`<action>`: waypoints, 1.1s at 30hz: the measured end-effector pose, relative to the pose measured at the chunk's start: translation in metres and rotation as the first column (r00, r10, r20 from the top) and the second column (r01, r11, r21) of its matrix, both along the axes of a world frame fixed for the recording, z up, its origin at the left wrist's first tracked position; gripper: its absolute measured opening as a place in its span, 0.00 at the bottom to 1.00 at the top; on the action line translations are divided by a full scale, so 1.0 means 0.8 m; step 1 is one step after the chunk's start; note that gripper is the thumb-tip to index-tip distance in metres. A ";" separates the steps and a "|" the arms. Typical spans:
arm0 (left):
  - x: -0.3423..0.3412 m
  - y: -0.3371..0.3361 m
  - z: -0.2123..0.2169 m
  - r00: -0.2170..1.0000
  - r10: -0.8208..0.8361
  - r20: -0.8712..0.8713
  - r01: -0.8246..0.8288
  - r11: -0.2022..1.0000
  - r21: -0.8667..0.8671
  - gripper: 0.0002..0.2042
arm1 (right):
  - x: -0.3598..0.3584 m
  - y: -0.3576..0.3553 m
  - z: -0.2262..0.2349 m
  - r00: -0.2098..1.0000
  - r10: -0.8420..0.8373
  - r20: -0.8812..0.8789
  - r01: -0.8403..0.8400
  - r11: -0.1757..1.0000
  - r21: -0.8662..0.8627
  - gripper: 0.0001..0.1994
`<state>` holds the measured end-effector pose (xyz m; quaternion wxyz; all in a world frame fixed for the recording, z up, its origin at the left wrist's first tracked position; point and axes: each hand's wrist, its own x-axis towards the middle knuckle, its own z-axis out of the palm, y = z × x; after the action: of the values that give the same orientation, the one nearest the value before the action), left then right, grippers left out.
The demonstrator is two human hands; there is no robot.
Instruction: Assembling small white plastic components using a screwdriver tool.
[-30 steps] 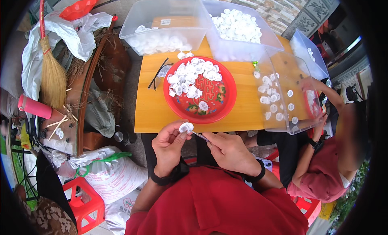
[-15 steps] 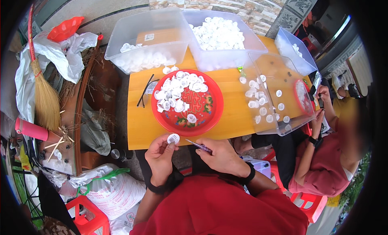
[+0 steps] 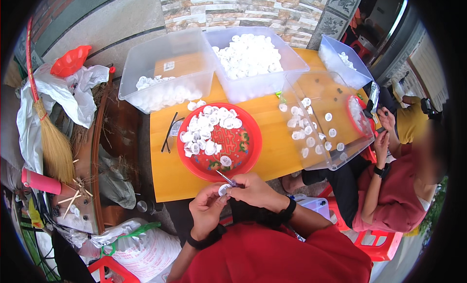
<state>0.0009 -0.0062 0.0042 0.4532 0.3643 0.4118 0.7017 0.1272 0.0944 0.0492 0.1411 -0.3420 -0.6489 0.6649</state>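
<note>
Just in front of the near rim of the red basin, my two hands meet. My left hand (image 3: 206,208) is closed, pinching a small round white plastic piece (image 3: 224,189) between thumb and fingers. Wrapped round the purple handle of a thin screwdriver (image 3: 224,177) is my right hand (image 3: 259,191); its thumb and fingers touch or nearly touch the piece, and the metal shaft points up and left. The red basin (image 3: 255,154) has a patterned floor. Many like white pieces (image 3: 208,128) are heaped in its far and left parts, and a single one (image 3: 225,161) lies nearer to me.
Clear plastic bins (image 3: 130,83) of white pieces stand along the back of the yellow table (image 3: 168,185). Glasses (image 3: 170,132) lie left of the basin. Loose pieces lie on a clear lid (image 3: 311,159) at right. Beyond it a co-worker (image 3: 396,200) sits, hands busy. A broom (image 3: 56,146) leans at left.
My hands have come together, bringing the screwdriver to the white piece; before, they were apart. The view has shifted, so the table and basin sit lower and further left in it.
</note>
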 end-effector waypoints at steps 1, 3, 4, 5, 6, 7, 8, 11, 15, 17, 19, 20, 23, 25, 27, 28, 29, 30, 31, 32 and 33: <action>0.000 0.003 0.001 1.000 -0.002 -0.002 0.002 1.000 0.008 0.13 | 0.000 0.004 0.003 0.997 0.015 0.072 -0.011 0.998 -0.057 0.07; 0.000 0.006 0.004 0.992 0.124 0.040 -0.127 0.987 0.103 0.16 | 0.000 0.015 -0.001 0.993 0.030 0.111 -0.031 0.999 0.013 0.08; -0.004 0.004 0.002 0.992 0.122 0.035 -0.125 0.986 0.110 0.16 | -0.001 0.021 -0.001 0.987 0.045 0.154 -0.057 0.995 0.076 0.09; -0.012 0.001 -0.005 0.964 0.251 -0.087 -0.247 0.968 0.045 0.17 | -0.003 0.031 0.005 0.988 0.039 0.148 -0.051 0.995 0.082 0.09; -0.018 -0.002 -0.011 0.905 0.368 -0.213 -0.378 0.926 -0.004 0.18 | -0.007 0.044 0.017 0.986 0.009 0.164 -0.032 0.990 0.138 0.09; -0.024 -0.001 -0.016 0.904 0.369 -0.216 -0.377 0.926 0.001 0.18 | -0.012 0.060 0.030 0.984 -0.021 0.179 -0.014 0.981 0.192 0.09; -0.028 0.000 -0.022 0.884 0.433 -0.178 -0.441 0.897 -0.007 0.18 | -0.019 0.083 0.044 0.988 -0.147 0.048 0.140 0.983 0.118 0.10; -0.033 0.005 -0.041 0.864 0.497 -0.086 -0.500 0.865 -0.029 0.19 | -0.030 0.165 0.095 0.755 -0.479 -0.449 0.504 0.861 -0.071 0.09; -0.044 0.010 -0.072 0.841 0.494 -0.220 -0.510 0.860 -0.022 0.18 | -0.029 0.179 0.102 0.751 -0.505 -0.425 0.546 0.838 -0.031 0.10; -0.047 0.010 -0.074 0.816 0.502 -0.286 -0.532 0.846 -0.036 0.18 | -0.030 0.137 0.086 0.921 -0.385 -0.054 0.385 0.885 0.260 0.11; -0.049 0.012 -0.069 0.817 0.502 -0.283 -0.526 0.851 -0.009 0.16 | -0.014 0.113 0.037 0.962 -0.251 0.108 0.171 0.861 0.479 0.11; -0.051 0.010 -0.069 0.814 0.507 -0.284 -0.533 0.846 -0.017 0.16 | -0.013 0.096 0.026 0.953 -0.214 0.217 0.059 0.829 0.556 0.11; -0.053 0.008 -0.066 0.834 0.489 -0.258 -0.508 0.862 -0.009 0.14 | -0.011 0.056 -0.013 0.920 -0.215 0.327 -0.094 0.691 0.717 0.11; -0.054 0.007 -0.066 0.843 0.476 -0.251 -0.497 0.867 -0.024 0.14 | -0.019 0.045 -0.023 0.915 -0.244 0.322 -0.127 0.583 0.802 0.12; -0.054 0.007 -0.065 0.841 0.469 -0.271 -0.492 0.870 -0.019 0.14 | -0.031 0.039 -0.020 0.903 -0.274 0.330 -0.124 0.570 0.812 0.14; -0.054 0.006 -0.064 0.837 0.463 -0.293 -0.489 0.872 -0.017 0.15 | -0.037 0.041 -0.015 0.897 -0.249 0.364 -0.164 0.579 0.799 0.16; -0.054 0.007 -0.064 0.839 0.460 -0.292 -0.484 0.875 -0.011 0.15 | -0.041 0.042 -0.018 0.897 -0.255 0.361 -0.159 0.576 0.802 0.16; -0.053 0.007 -0.063 0.836 0.457 -0.303 -0.482 0.876 -0.008 0.15 | -0.043 0.047 -0.027 0.890 -0.241 0.387 -0.187 0.582 0.792 0.16; -0.053 0.008 -0.063 0.835 0.453 -0.314 -0.478 0.878 -0.005 0.15 | -0.044 0.051 -0.033 0.882 -0.228 0.413 -0.213 0.588 0.781 0.16; -0.053 0.008 -0.063 0.837 0.447 -0.315 -0.471 0.882 -0.001 0.15 | -0.045 0.052 -0.038 0.881 -0.237 0.409 -0.206 0.587 0.783 0.16; -0.053 0.008 -0.065 0.833 0.447 -0.326 -0.474 0.880 -0.005 0.14 | -0.045 0.051 -0.042 0.881 -0.233 0.412 -0.203 0.601 0.773 0.17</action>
<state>-0.0416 0.0001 -0.0475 0.2142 0.3421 0.5838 0.7045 0.0913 0.1354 0.0156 0.1216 -0.3991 -0.8870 0.1980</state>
